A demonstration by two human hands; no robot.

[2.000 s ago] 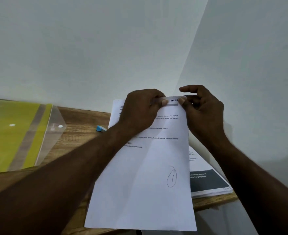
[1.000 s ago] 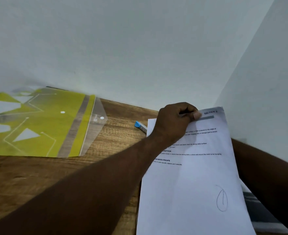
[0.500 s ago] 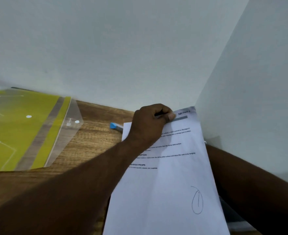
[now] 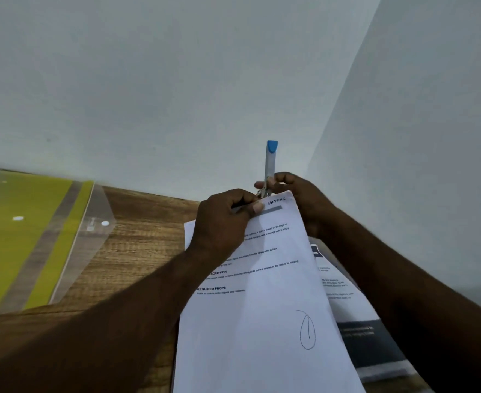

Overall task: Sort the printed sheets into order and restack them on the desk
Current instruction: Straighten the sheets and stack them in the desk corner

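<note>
Evidently the printed sheets point(image 4: 262, 321) are thin and light. I judge them floppy, easy to crease and apt to slide over each other, so a hold near an edge with the stack squared suits them best. The top sheet, headed SECTION and with a circled 1 penned low down, lies tilted over the desk point(image 4: 137, 251). Its lower end runs out of view at 6 o'clock.

The left hand point(image 4: 222, 222) pinches the top edge, thumb on the grey header bar. At 12 o'clock of that edge the right hand point(image 4: 304, 199) grips a white tool point(image 4: 270, 163) with a blue end, held upright with its metal tip at the paper. What the tip does there is too small to tell.

Another printed stack point(image 4: 361, 330) lies beneath at 3 o'clock. The wood-grain desk sits in a corner of 2 pale walls, and a yellow plastic folder point(image 4: 26, 245) lies at 9 o'clock.
</note>
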